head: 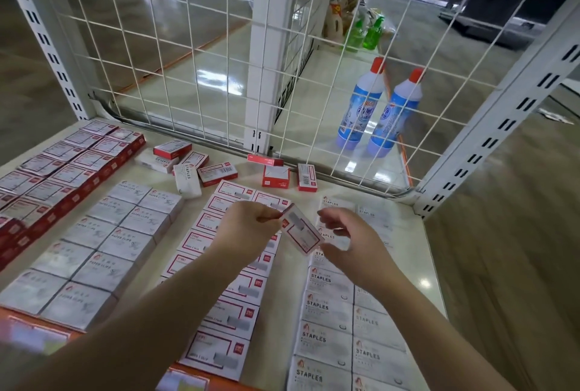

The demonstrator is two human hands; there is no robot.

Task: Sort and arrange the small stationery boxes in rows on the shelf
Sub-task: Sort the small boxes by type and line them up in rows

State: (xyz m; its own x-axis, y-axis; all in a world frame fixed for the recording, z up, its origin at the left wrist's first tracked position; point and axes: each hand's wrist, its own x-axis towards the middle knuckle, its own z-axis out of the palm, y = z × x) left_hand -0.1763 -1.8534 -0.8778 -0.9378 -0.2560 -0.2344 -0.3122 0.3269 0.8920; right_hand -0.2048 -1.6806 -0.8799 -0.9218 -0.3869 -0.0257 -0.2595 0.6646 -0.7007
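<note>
Shelf (pixel 282 199) rows partly arm-hidden; left hand (pixel 248 227) pinches box (pixel 302 231).

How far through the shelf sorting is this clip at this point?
Mostly done. Done: four double rows lie flat on the shelf: red-sided boxes, paper clip boxes, red-framed boxes and staples boxes. In hand: the left hand pinches one red-framed box, with the right hand at its other end. Left: about eight loose boxes scattered by the wire back panel.
</note>
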